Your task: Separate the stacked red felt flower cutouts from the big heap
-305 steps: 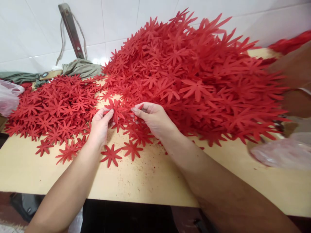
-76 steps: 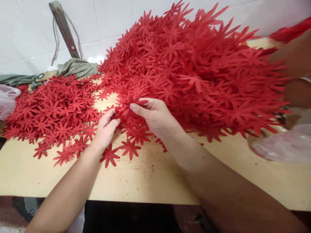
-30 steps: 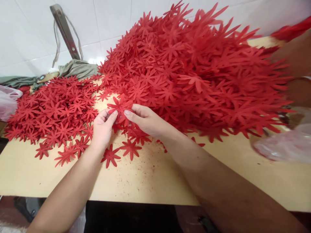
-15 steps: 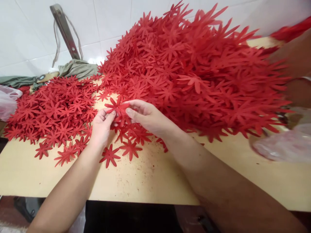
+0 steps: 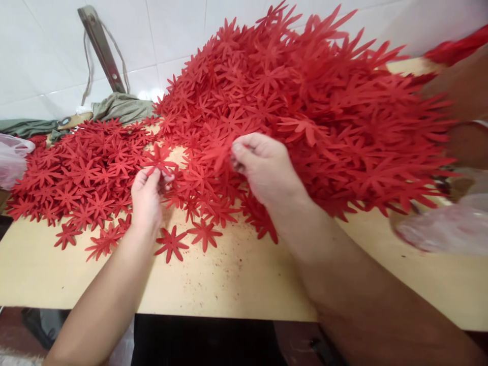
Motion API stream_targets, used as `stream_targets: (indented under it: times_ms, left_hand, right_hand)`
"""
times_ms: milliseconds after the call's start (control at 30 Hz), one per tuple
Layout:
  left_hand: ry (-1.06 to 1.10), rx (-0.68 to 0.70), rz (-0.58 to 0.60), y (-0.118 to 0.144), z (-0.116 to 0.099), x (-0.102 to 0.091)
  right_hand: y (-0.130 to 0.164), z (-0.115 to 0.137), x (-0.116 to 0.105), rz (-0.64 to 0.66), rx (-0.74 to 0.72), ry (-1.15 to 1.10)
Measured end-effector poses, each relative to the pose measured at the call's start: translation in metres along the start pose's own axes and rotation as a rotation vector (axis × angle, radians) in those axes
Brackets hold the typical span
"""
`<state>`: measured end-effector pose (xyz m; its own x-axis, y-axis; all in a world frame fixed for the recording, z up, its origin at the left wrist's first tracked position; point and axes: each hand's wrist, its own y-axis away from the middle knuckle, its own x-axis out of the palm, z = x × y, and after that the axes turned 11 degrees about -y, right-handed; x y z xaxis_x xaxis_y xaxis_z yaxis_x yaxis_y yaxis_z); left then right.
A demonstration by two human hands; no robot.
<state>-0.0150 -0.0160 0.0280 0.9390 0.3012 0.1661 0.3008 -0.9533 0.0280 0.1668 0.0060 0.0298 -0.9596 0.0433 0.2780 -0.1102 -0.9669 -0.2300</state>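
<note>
My left hand (image 5: 148, 195) pinches a red flower-shaped cutout (image 5: 159, 157) with narrow petals, held up between thumb and fingers beside the left pile. My right hand (image 5: 263, 165) is closed on another red flower cutout (image 5: 218, 152), blurred by motion, in front of the big heap. Between and below the hands lie loose red cutouts, among them one flower (image 5: 172, 243) and a second flower (image 5: 205, 234) flat on the table. A large heap of red flowers (image 5: 305, 101) rises behind my right hand. The smaller pile of red flowers (image 5: 84, 173) spreads to the left.
The pale wooden table (image 5: 229, 300) bears red specks near its front. A clear plastic bag (image 5: 450, 226) lies at the right, another bag (image 5: 13, 160) at the left edge. Behind the piles are a grey-green cloth (image 5: 122, 108), a metal bar (image 5: 101, 48) and the tiled wall (image 5: 179, 30).
My hands have moved apart. The left shifted slightly left with a flower cutout; the right moved right and up toward the big heap with another cutout.
</note>
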Motion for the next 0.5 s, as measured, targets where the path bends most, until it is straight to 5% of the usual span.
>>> stream_targets:
  times_ms: [100,267,500]
  left_hand:
    - [0.035,-0.003,-0.027,-0.006,-0.004,-0.005]
    - [-0.027,-0.006,0.14,0.003,-0.002,0.002]
    - [0.002,-0.04,0.227,0.004,0.003,0.002]
  right_hand:
    - [-0.005,0.002,-0.006,-0.072,-0.008,-0.055]
    - [0.002,0.003,0.007,0.019,0.07,-0.085]
    - [0.003,-0.004,0.01,0.084,0.108,-0.104]
